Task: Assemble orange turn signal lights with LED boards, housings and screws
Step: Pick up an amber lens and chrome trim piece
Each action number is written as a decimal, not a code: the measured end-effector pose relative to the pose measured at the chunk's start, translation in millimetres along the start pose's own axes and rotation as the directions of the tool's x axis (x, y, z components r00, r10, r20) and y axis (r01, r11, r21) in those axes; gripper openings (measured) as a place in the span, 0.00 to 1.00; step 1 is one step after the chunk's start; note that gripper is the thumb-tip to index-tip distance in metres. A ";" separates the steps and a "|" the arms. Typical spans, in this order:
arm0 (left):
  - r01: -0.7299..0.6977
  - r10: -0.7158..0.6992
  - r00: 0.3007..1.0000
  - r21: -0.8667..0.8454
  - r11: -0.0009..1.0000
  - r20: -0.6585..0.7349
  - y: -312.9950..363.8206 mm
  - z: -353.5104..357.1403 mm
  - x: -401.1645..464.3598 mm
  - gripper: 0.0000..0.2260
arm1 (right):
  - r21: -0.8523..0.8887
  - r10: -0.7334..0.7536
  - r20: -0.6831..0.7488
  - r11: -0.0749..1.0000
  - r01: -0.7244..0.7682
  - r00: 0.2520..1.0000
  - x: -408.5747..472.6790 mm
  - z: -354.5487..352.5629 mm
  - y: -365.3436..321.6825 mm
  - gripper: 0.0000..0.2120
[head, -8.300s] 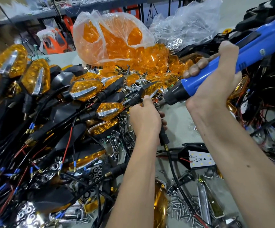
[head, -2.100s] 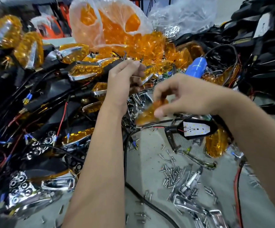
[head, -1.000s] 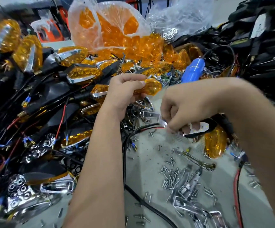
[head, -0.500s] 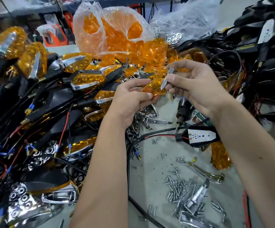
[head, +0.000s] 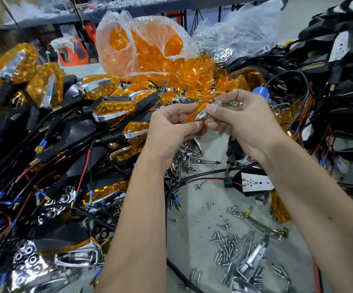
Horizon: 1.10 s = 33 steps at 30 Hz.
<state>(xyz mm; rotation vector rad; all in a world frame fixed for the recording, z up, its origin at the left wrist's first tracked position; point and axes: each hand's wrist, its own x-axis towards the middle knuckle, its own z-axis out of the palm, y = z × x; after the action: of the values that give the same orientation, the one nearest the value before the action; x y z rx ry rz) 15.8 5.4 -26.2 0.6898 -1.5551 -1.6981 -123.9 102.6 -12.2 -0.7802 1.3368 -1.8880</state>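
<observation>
We see two bare hands raised together over the middle of the cluttered grey worktable point(head: 200, 210). The left hand point(head: 171, 132) pinches a small translucent orange lens point(head: 194, 116) between thumb and fingers. The right hand point(head: 241, 123) grips a pointed chrome trim piece point(head: 203, 114) between thumb and forefinger, its tip touching the lens — so both hands are closed on parts, and the two parts meet between them.

At about four o'clock from the hands lies one black turn signal housing point(head: 234, 183), open side up, with one white rectangular LED board point(head: 255, 182) seated in it; a red wire and a black wire run out of it toward nine o'clock. Just above it, under the right wrist, the dark nose of a power screwdriver point(head: 232, 153) points down at the table, and its blue end point(head: 261, 93) shows at one o'clock of the hands.

At five o'clock a loose scatter of small silver screws point(head: 226, 246) covers the table, too many to count, mixed with several chrome trim pieces point(head: 253, 256).

At twelve o'clock stands one clear plastic bag of orange lenses point(head: 148, 47), spilling forward. Beside it, at one o'clock, we count one more clear bag point(head: 239, 30), holding chrome reflectors.

From eight to eleven o'clock sprawls a heap of finished orange-and-chrome signal lights point(head: 114, 108) with black stalks and wires — at least six lens faces show clearly. At two o'clock is a pile of black housings point(head: 340, 66) and wiring.
</observation>
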 end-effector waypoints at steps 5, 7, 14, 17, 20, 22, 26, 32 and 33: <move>-0.007 0.008 1.000 -0.087 0.996 0.005 1.6 -3.0 1.0 0.17 | 0.182 0.019 -0.067 0.983 -0.007 0.998 -0.2 1.2 -4.2 0.19; -0.003 0.004 1.000 -0.076 0.997 0.011 2.3 -2.9 -0.3 0.18 | 0.267 0.088 -0.051 0.961 -0.071 0.995 -1.5 3.3 -4.1 0.21; -0.016 0.016 1.000 -0.018 1.000 -0.006 1.9 -2.1 -1.5 0.17 | 0.269 0.179 -0.039 0.949 -0.162 0.983 -1.5 3.7 -3.7 0.22; -0.029 0.029 0.999 -0.006 1.000 -0.033 0.5 -1.8 -1.3 0.17 | 0.237 0.190 -0.028 0.955 -0.178 0.981 -0.8 2.5 -3.8 0.20; -0.045 0.044 0.998 -0.013 0.999 -0.051 0.1 -3.4 0.5 0.17 | 0.223 0.170 -0.043 0.962 -0.156 0.985 -0.5 3.8 -1.4 0.18; -0.052 0.052 0.998 0.027 0.998 -0.028 -0.4 -2.4 0.9 0.17 | 0.216 0.137 -0.057 0.969 -0.121 0.989 -0.2 4.6 1.9 0.18; -0.056 0.058 0.998 0.060 0.997 -0.033 -2.6 -1.7 1.3 0.16 | 0.068 0.040 -0.045 0.997 -0.037 0.998 0.8 2.5 4.0 0.18; -0.044 0.050 0.994 0.062 0.997 -0.097 -5.4 -1.6 1.4 0.06 | -0.258 -0.011 0.055 0.966 0.025 0.998 0.7 -1.8 6.5 0.16; -0.032 0.037 0.994 0.056 0.998 -0.102 -5.5 -3.0 1.5 0.06 | -0.301 -0.026 0.060 0.953 0.043 0.998 0.1 -1.9 7.2 0.15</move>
<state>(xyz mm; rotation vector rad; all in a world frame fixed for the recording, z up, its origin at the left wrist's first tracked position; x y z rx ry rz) 16.4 2.5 -31.9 0.7616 -1.5367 -1.5753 -124.0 101.9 -19.7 -1.0067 1.6088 -1.6944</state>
